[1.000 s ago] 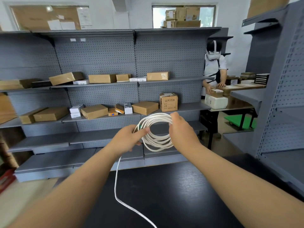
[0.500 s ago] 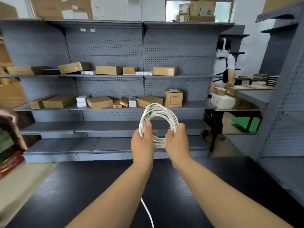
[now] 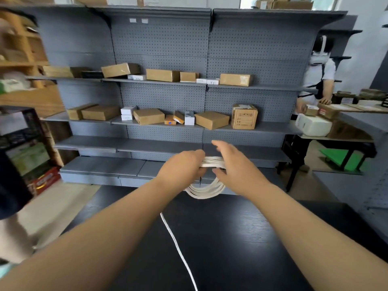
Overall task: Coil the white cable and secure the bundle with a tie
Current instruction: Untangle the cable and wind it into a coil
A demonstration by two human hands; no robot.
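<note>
Left hand [image 3: 181, 164] clamps the white cable [image 3: 206, 191] at its top (smooth round loops sag below); right hand [image 3: 235, 167], fingers spread, just right.

Coil partly hidden by the hands, tail cut off at the bottom edge

The left hand [image 3: 182, 164] covers the stretch of cable [image 3: 206, 191] it grips, hiding its own fingertips. The right hand [image 3: 233, 164] shows only its back, so whether it touches the coil cannot be told. The loose tail crosses the counter [image 3: 252, 238] and runs out of frame. At the left edge a dark box [image 3: 19, 143] is blurred and cropped. Print on the cardboard box [image 3: 244, 117] on the shelf [image 3: 268, 128] is too small to read.
</note>
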